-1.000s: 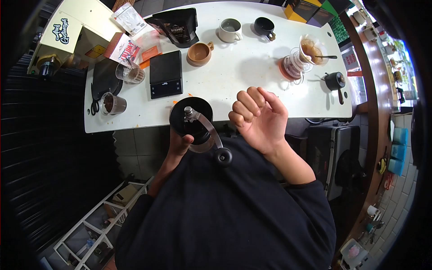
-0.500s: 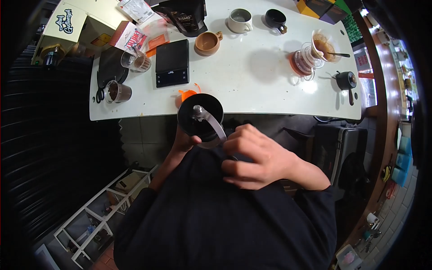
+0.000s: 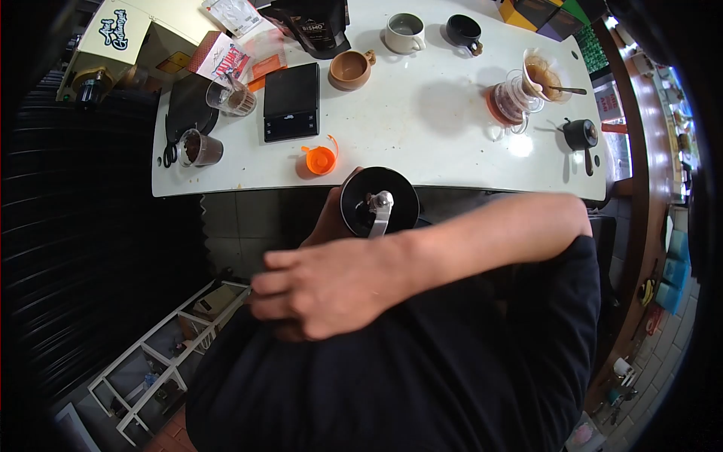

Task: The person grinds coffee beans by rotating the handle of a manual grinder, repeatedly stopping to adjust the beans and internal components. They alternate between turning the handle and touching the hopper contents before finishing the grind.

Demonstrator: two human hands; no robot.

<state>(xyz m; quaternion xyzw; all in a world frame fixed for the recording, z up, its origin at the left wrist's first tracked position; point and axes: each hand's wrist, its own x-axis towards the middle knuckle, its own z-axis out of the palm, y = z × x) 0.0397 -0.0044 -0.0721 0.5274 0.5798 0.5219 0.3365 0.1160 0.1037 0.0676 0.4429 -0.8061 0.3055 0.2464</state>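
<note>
Where the white counter (image 3: 422, 151) ends over grey floor tiles, the left hand (image 3: 325, 222) clasps a black grinder (image 3: 379, 203). Its silver crank points down. The right hand (image 3: 324, 290) is clenched on the crank's end.

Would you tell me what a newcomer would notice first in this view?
First, the right hand sweeping across the middle, in front of the dark shirt, by the black hand grinder that the left hand steadies from below. Beyond, on the white table, an orange lid stands out near the front edge, behind it a black scale.
</note>
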